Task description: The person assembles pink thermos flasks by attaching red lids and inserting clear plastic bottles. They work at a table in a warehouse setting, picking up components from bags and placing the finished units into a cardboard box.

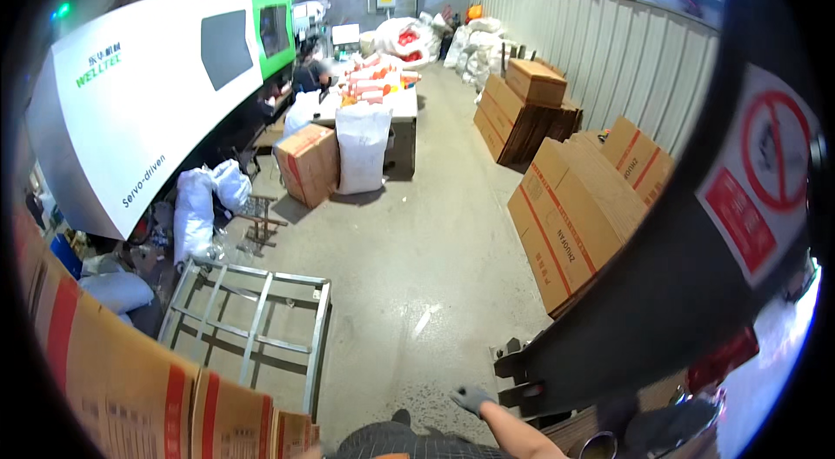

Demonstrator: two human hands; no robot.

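Note:
My right hand (474, 398) wears a grey glove and reaches forward from the lower edge, just left of the foot of a slanted black metal beam (626, 320). Nothing shows in the hand, and its fingers are too small to read. My left hand is out of view. Flattened brown cartons with red stripes (130, 381) stand at the lower left, close to my body. A grey metal frame (252, 320) lies on the concrete floor ahead of them.
A white and green moulding machine (148, 94) fills the left side, with a person (309, 72) beside it. White sacks (361, 146), a carton (309, 163) and a loaded table (374, 81) stand ahead. Flat cartons (574, 216) lean along the corrugated right wall.

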